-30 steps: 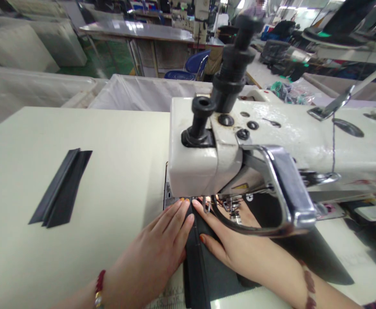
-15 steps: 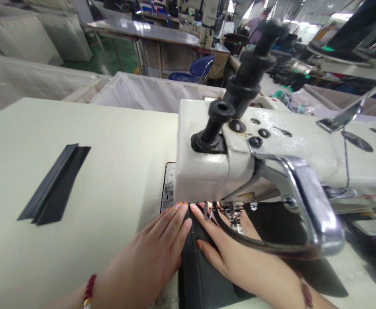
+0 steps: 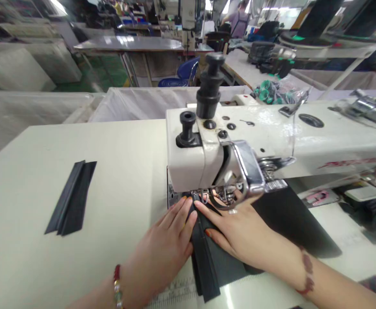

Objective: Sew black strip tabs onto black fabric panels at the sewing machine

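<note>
A white sewing machine (image 3: 188, 167) stands over the pale table, its needle area just beyond my fingertips. Under it lies a large black fabric piece (image 3: 291, 219), with a narrow folded black strip (image 3: 203, 262) along its left edge. My left hand (image 3: 165, 244) rests flat with extended fingers on the strip's left side. On the right side, my right hand (image 3: 239, 231) presses the fabric with its index finger stretched forward and thumb apart. Both hands' fingertips nearly meet by the presser foot, which is partly hidden.
Several black strips (image 3: 71, 199) lie on the pale tabletop (image 3: 123, 171) at the left. White-lined bins (image 3: 136, 103) stand behind the table. Farther back are a blue chair (image 3: 186, 71), a metal-topped table (image 3: 129, 43) and a person (image 3: 239, 23).
The view has shifted, so the machine appears smaller and farther left. The strip's near end now shows. Both hands stay on the fabric by the presser foot.
</note>
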A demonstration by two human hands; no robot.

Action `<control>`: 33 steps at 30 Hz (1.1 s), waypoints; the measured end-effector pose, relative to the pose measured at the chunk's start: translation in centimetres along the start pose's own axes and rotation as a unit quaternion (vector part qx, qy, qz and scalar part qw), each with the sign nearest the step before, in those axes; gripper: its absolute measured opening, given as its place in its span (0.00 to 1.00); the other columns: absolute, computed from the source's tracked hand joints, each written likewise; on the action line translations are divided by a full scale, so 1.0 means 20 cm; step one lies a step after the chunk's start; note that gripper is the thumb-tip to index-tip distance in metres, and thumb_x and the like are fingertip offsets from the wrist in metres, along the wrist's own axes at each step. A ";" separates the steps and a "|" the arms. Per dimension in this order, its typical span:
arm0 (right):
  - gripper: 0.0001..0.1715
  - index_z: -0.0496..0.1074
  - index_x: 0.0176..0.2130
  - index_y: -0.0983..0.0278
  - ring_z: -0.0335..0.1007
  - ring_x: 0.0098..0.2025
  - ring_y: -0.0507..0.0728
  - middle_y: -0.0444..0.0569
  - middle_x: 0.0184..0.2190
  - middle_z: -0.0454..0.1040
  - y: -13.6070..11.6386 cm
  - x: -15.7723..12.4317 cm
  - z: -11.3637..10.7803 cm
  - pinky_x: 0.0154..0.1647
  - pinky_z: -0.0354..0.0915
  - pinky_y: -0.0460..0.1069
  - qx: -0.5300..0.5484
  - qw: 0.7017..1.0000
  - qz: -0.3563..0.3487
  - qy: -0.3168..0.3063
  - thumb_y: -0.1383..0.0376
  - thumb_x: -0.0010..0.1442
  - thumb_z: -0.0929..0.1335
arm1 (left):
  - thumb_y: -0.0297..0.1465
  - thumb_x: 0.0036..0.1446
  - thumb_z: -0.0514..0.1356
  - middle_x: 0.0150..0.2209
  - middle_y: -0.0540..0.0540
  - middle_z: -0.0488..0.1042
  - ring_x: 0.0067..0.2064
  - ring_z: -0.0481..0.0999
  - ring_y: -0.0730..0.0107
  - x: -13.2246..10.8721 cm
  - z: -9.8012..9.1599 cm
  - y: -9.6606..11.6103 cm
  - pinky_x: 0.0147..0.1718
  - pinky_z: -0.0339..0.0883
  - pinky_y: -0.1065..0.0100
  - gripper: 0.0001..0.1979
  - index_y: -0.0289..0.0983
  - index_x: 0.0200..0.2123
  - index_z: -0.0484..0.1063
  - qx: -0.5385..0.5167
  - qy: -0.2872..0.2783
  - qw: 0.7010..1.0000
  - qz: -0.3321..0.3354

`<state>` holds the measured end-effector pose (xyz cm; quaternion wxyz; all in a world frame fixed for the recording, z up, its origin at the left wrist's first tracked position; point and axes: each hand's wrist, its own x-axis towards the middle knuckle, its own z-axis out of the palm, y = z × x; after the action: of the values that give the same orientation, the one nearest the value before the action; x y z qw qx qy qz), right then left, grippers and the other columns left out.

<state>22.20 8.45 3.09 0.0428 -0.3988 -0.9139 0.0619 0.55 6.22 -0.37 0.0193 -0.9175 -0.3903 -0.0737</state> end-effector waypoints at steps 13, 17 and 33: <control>0.30 0.55 0.63 0.53 0.45 0.66 0.58 0.46 0.66 0.52 -0.04 -0.22 0.00 0.66 0.31 0.67 0.000 0.999 -0.012 -0.050 0.51 0.65 0.61 | 0.35 0.59 0.59 0.64 0.34 0.55 0.65 0.53 0.51 -0.23 -0.10 0.13 0.57 0.63 0.51 0.26 0.32 0.58 0.62 -0.112 -0.033 0.991 0.060; 0.30 0.56 0.63 0.53 0.47 0.66 0.58 0.46 0.66 0.53 -0.03 -0.21 0.00 0.66 0.35 0.67 -0.002 0.999 -0.019 -0.036 0.53 0.65 0.62 | 0.35 0.61 0.58 0.62 0.33 0.59 0.65 0.55 0.52 -0.23 -0.07 0.14 0.57 0.63 0.52 0.23 0.31 0.56 0.64 -0.109 -0.003 0.993 0.053; 0.31 0.55 0.63 0.51 0.46 0.66 0.58 0.43 0.66 0.52 -0.01 -0.21 0.00 0.65 0.35 0.68 -0.002 0.999 -0.019 -0.043 0.51 0.64 0.63 | 0.34 0.63 0.56 0.58 0.32 0.64 0.60 0.63 0.49 -0.22 -0.05 0.16 0.52 0.69 0.52 0.18 0.28 0.51 0.69 -0.076 0.056 0.994 0.051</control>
<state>24.94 5.17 2.90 0.0041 -0.3780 -0.9226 0.0766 -0.22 0.80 0.10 -0.0246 -0.9296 -0.3342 -0.1534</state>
